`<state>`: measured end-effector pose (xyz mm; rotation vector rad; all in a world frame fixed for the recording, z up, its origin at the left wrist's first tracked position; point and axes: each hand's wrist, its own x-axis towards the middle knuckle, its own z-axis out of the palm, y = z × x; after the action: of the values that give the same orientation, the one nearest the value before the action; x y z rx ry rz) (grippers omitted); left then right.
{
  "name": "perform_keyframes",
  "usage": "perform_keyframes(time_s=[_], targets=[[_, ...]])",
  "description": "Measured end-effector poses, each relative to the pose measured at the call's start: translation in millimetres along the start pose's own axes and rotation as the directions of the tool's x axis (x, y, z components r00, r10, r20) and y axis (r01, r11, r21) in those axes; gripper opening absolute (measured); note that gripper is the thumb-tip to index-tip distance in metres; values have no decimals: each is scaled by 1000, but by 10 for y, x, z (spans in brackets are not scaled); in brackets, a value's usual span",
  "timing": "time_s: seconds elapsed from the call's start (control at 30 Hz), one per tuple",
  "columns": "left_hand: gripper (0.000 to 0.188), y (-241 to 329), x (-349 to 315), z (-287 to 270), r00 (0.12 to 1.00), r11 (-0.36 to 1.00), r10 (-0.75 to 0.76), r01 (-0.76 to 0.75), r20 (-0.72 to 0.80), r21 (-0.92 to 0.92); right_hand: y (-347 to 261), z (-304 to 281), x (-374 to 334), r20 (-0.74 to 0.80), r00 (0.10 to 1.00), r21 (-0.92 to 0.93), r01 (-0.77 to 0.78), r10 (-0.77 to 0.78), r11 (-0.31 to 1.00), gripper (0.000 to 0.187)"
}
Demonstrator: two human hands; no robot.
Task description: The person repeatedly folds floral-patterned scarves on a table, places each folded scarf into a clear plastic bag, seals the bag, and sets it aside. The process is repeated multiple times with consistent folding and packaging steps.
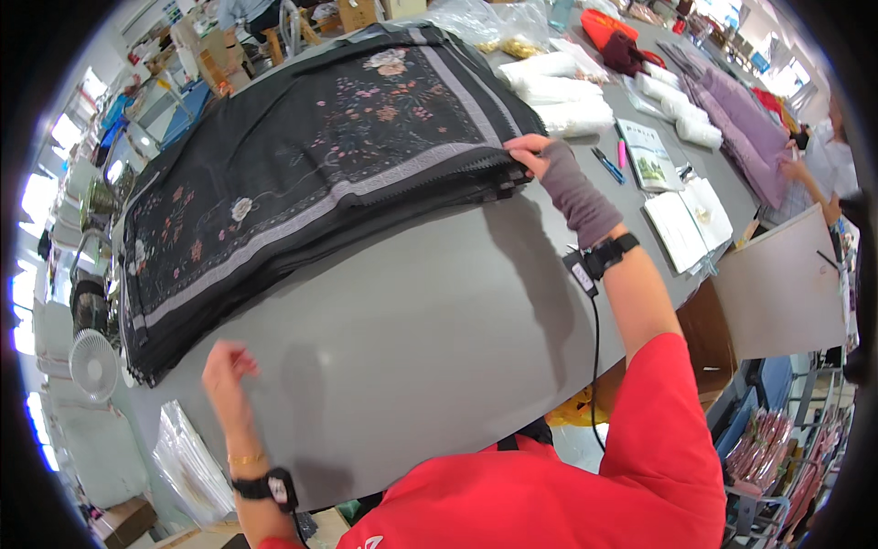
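A thick stack of black scarves (283, 137) with floral prints and grey border bands lies spread across the far side of the table. At the stack's near right corner, my right hand (533, 156), in a grey fingerless sleeve, pinches the scarf edge between thumb and fingers. My left hand (229, 364) is above the table in front of the stack's near left part, touching nothing. Its fingers are loosely curled and apart, slightly blurred, with nothing visible in them.
Rolled white plastic bags (572, 102) lie beyond the right corner. Pens (607, 166), a pink marker (621, 154) and an open notebook (681, 224) lie on the right. Clear plastic sleeves (187, 462) lie at the left edge. Another person handles lilac fabric (745, 137) at far right.
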<state>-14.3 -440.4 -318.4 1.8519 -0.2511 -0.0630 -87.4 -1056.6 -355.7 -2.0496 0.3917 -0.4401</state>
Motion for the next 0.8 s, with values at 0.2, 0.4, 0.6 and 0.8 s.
perform_keyframes(time_s=[0.2,0.4,0.6,0.8], targets=[[39,619,868,1889,795,991,120,-59,595,-121,-901,-414,473,-200,913,-110,340,-356,934,26],[34,694,1094,2700,761,987,107,-2,639,-162,-537,-130,362,260,867,-665,480,-425,573,13],[32,414,996,2676,748,993,16,63,664,-95,102,100,14,141,782,-480,590,-607,649,27],[33,292,933,2494,759,989,-16,107,651,-101,87,24,133,162,809,-390,578,-565,717,21]])
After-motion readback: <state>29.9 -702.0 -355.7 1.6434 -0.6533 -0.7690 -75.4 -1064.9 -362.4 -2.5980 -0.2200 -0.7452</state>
